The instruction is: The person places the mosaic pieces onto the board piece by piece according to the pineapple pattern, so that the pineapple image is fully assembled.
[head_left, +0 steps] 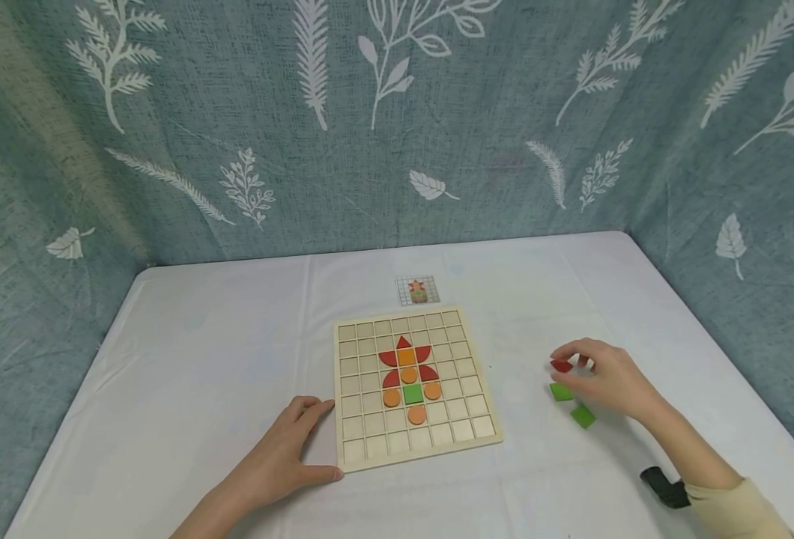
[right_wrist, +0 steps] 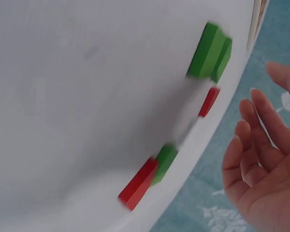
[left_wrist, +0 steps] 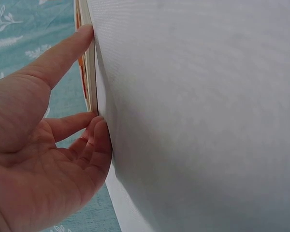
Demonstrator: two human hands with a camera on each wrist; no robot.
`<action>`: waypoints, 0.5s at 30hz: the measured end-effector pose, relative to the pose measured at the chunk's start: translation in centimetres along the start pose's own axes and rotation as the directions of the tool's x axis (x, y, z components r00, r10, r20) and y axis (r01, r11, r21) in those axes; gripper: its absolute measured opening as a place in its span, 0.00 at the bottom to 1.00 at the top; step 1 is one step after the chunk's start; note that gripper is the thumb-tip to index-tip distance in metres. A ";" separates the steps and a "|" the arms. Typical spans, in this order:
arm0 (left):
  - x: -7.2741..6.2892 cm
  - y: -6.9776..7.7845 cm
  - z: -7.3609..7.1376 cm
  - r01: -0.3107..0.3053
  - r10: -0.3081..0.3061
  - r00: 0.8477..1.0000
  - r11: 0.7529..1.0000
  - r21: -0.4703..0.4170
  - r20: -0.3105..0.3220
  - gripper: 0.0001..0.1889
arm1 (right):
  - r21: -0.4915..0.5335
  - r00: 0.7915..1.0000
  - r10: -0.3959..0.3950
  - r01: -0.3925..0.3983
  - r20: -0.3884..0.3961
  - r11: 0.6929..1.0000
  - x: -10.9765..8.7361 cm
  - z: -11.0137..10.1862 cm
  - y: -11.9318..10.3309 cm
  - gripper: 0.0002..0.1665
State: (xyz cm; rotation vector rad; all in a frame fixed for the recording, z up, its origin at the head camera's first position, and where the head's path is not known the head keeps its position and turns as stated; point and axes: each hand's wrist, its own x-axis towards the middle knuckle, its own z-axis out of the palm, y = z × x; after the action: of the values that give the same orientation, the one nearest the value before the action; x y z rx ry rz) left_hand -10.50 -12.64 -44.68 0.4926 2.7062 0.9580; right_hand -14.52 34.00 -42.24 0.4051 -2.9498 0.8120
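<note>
My left hand (head_left: 279,453) lies beside the wooden grid board (head_left: 481,374), thumb at its near left corner and fingertips at its left edge. The left wrist view shows that hand (left_wrist: 53,130) with extended fingers touching the board's side (left_wrist: 91,72). Over to the right, my right hand (head_left: 606,374) hovers over loose pieces, thumb and forefinger apart around a red piece (head_left: 562,366). In the right wrist view nothing sits between the fingers of this hand (right_wrist: 266,150); a small red piece (right_wrist: 209,101) lies on the cloth, among green pieces (right_wrist: 203,53).
On the board, red pieces (head_left: 388,358), orange circles (head_left: 416,414) and a green square (head_left: 413,393) form a figure. A small pattern card (head_left: 407,298) lies behind it. Two green squares (head_left: 582,416) rest near the right hand, and a black object (head_left: 663,486) is by that wrist.
</note>
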 end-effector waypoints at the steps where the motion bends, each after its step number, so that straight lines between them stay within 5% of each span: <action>1: 0.0 0.0 0.0 0.001 -0.001 1.000 1.000 0.002 -0.001 0.49 | -0.004 1.000 -0.001 0.001 0.001 1.000 -0.1 -0.1 0.3 0.15; 15: 0.0 0.1 0.3 -0.009 0.009 1.000 1.000 0.008 -0.009 0.48 | -0.025 0.996 0.010 -0.008 0.090 1.000 -0.7 -0.4 2.7 0.19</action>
State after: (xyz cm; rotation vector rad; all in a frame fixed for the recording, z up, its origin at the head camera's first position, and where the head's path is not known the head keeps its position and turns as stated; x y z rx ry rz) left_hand -10.40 -12.40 -44.80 0.5035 2.7188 0.9550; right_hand -14.59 36.62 -43.29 0.4386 -3.0430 0.7780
